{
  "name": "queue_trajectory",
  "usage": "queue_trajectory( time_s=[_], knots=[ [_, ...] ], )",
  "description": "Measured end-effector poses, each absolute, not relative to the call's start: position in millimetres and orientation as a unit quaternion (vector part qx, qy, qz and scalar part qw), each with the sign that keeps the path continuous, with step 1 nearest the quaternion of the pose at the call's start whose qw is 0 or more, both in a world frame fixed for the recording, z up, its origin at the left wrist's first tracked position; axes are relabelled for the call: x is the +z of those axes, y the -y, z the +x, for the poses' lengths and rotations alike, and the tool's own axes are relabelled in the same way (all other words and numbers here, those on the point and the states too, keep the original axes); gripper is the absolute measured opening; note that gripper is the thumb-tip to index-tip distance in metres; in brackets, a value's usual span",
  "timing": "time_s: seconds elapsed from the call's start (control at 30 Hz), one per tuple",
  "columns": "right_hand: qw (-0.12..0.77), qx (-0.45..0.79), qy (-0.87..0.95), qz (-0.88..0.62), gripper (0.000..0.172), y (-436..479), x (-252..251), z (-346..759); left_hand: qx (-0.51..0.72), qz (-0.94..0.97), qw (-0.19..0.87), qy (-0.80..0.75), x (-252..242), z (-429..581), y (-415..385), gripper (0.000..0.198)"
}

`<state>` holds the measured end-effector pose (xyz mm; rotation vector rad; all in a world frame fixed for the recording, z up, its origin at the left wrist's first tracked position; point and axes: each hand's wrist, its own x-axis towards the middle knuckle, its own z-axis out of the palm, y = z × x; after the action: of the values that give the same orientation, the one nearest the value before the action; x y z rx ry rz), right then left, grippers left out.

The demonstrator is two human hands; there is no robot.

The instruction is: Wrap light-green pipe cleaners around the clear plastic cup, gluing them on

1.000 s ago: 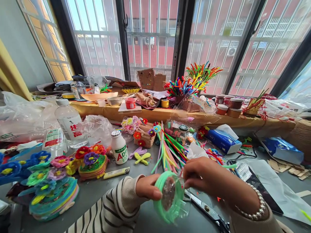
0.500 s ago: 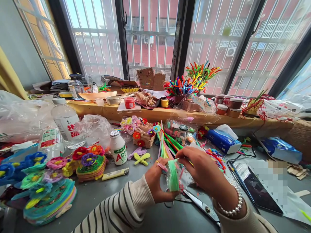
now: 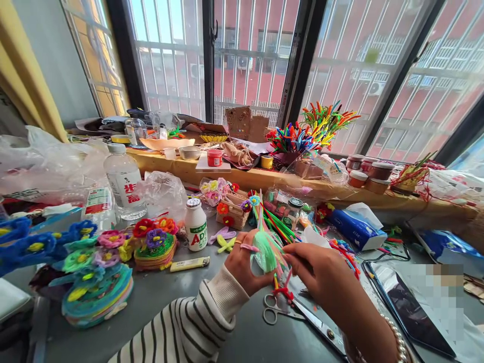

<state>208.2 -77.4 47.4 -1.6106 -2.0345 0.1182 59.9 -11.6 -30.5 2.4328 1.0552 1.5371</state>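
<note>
My left hand [image 3: 245,264] is curled around a light-green, round-edged piece [image 3: 265,252] with a clear rim; motion blurs it. A pink fuzzy strip rests across the fingers of that hand. At the piece's right edge, my right hand [image 3: 308,264] has thumb and forefinger pinched together; what lies between them is too small to make out. Below the hands are small scissors [image 3: 270,308], a red pipe cleaner piece [image 3: 283,292] and larger scissors [image 3: 321,325]. Behind them, long pipe cleaners [image 3: 278,222] fan out on the table.
Pipe-cleaner flowers on round bases [image 3: 100,297] stand left, near a lighter [image 3: 189,263] and a white bottle [image 3: 195,224]. A phone [image 3: 408,307] lies right, below a tissue pack [image 3: 355,229]. Paint jars [image 3: 378,174] and bundled pipe cleaners [image 3: 295,138] line the back ledge.
The view has shifted, so the scene sits further right. The light-green piece has turned in my left hand, and my right hand has drawn slightly down. The small scissors and red piece show more fully.
</note>
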Motion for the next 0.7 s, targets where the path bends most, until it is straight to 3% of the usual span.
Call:
queue_trajectory(
  time_s=[0.53,0.7],
  knots=[
    [0.215,0.058,0.780,-0.585,0.019,76.7,41.8,201.4,0.509,0.775,0.067,-0.369,-25.7,54.9,8.3,0.060],
    [0.234,0.067,0.785,-0.570,0.020,74.7,39.3,199.8,0.514,0.752,0.153,-0.383,-24.4,52.6,7.1,0.053]
  ],
)
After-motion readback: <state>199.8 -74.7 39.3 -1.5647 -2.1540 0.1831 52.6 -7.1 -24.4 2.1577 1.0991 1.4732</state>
